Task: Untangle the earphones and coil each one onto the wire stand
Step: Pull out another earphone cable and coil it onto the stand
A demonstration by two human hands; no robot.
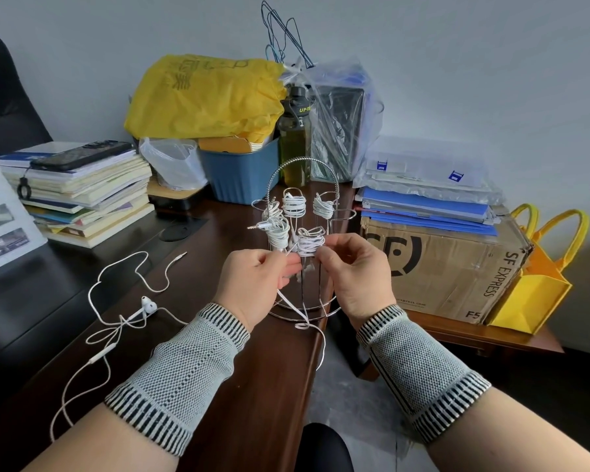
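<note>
So I count three coils (294, 203) done beyond my hands; left hand (252, 284) and right hand (351, 270) pinch a fourth cord (309, 245) on the wire stand (304, 185), one loose earphone (123, 318) waiting left.

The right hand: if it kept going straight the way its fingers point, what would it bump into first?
The right hand points left, toward the coil of white earphone cable on the wire stand. It would meet that coil first, then probably the left hand just beyond, though depth is hard to judge.
</note>
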